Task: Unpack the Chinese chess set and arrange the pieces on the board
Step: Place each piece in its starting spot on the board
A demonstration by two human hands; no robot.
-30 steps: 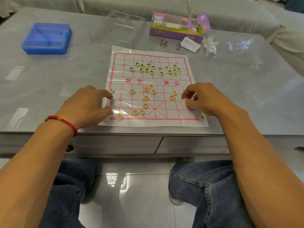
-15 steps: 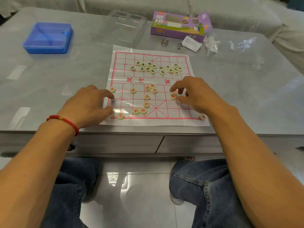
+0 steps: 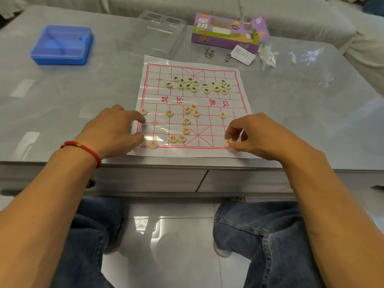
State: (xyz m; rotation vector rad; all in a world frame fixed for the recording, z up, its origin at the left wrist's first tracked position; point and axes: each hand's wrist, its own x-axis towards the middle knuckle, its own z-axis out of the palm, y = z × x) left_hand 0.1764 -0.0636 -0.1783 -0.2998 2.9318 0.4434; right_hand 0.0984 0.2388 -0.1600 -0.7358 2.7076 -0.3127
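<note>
showing cream pcs [image 3: 186, 121], red/green chars, red-grid board [image 3: 239, 96]

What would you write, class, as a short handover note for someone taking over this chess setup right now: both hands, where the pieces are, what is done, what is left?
Left hand: resting on the board's left edge, fingers relaxed, holding nothing.
Right hand: pinching a red piece on the near line, right side.
Green pieces: all heaped loosely on the far half, unsorted.
Red pieces: four soldiers spaced along their row, a horse on the near line; a loose cluster left of centre.
Done: set unpacked, board laid flat, the colours separated.
Left: finish the red back row, then arrange every green piece.
</note>
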